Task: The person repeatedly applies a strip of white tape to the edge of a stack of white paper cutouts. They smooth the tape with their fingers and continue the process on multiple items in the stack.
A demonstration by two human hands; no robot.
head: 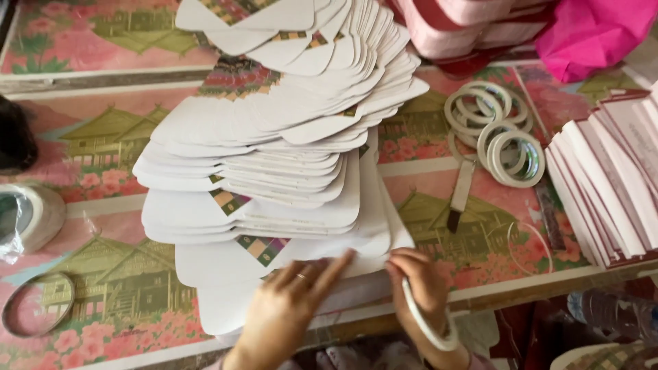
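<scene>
A long fanned stack of white die-cut card sheets with small patterned patches lies across the table, running from the top centre down to the near edge. My left hand, a ring on one finger, rests flat on the nearest sheets with fingers spread. My right hand, with a white bangle on the wrist, pinches the lower right corner of the front sheet beside the left fingertips.
Several white tape rolls lie to the right with a narrow strip below them. Stacked white-and-maroon folded cards fill the right edge. Pink boxes and a magenta bag sit at the top right. Tape rolls and a ring lie left, on floral-printed sheets.
</scene>
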